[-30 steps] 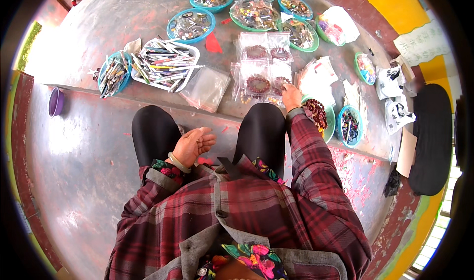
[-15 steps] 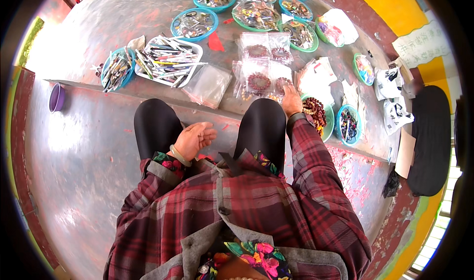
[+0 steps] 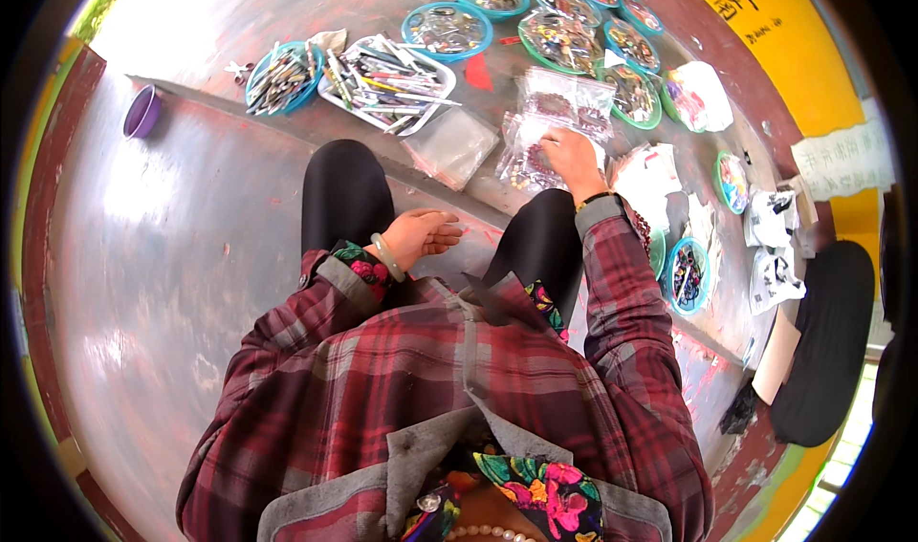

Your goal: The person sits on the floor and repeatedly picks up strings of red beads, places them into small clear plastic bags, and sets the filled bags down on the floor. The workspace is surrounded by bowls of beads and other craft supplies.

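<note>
My right hand (image 3: 574, 160) lies on clear plastic bags with dark red beaded bracelets (image 3: 551, 105) inside. Its fingers bend down over the edge of a bagged bracelet (image 3: 537, 159) in the lower part of the pile, and the fingertips are partly hidden. Held palm inward between my knees, my left hand (image 3: 426, 236) is open, its fingers stretched and nothing in them. A stack of flat clear bags (image 3: 451, 146) sits on the ledge left of the bracelets. Partly behind my right sleeve is a green bowl (image 3: 657, 252) of dark beads.
Left on the ledge stand a white tray of pens (image 3: 332, 97) and a blue basket of pens (image 3: 316, 83). Several bowls of trinkets (image 3: 447, 30) fill the back. A blue bowl (image 3: 706, 289) and white bags (image 3: 773, 219) stand at right. A purple bowl (image 3: 142, 112) is far left.
My right hand has moved left from the right edge of the bracelet bags onto them. The left hand stays open between the knees. The whole view has shifted and turned.
</note>
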`<state>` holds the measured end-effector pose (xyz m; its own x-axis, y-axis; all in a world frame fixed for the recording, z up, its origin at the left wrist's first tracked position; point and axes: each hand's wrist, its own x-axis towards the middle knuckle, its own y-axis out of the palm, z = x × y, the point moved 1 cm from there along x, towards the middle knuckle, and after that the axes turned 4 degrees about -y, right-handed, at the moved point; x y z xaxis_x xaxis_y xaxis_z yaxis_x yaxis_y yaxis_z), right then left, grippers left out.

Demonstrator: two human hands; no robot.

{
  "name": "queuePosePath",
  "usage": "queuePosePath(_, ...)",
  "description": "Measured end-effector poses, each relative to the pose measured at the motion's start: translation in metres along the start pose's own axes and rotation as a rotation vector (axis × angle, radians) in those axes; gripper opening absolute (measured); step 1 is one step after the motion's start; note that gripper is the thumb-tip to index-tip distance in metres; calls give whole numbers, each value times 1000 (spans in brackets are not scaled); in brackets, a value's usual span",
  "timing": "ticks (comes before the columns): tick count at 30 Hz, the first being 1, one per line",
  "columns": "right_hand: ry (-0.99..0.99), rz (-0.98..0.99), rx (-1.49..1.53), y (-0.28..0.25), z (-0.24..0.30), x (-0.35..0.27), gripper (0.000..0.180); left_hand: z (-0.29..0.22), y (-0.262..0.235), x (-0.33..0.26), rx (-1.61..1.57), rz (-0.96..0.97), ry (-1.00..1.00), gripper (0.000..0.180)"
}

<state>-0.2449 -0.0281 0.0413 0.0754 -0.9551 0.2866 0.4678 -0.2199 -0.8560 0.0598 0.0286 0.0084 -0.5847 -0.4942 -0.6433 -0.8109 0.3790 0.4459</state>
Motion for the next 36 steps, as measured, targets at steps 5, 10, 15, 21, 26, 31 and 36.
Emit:
queuePosePath(5, 40, 262, 55, 79, 66, 27, 24, -1, 3, -3, -6, -12, -18, 30)
queuePosePath(10, -2, 365, -24, 177, 82, 3, 27, 2, -5, -4, -46, -43, 23, 29)
queuePosePath(15, -2, 397, -108, 202, 85, -2, 44, -2, -11, -8, -47, -58, 34, 32)
queuePosePath(21, 26, 397, -214, 223, 78, 15, 40, -1, -18, -2, -22, -23, 20, 34)
queuePosePath(26, 13, 310, -163, 231, 76, 17, 18, 0, -22, 0, -25, 5, 5, 35)
queuePosePath(31, 186, 321, -134, 222, 70, 25, 24, -6, -17, -5, -8, -4, -4, 35)
queuePosePath(36, 285, 208, -86, 200, 70, 30, 25, -5, -15, -6, -13, -23, 14, 35)
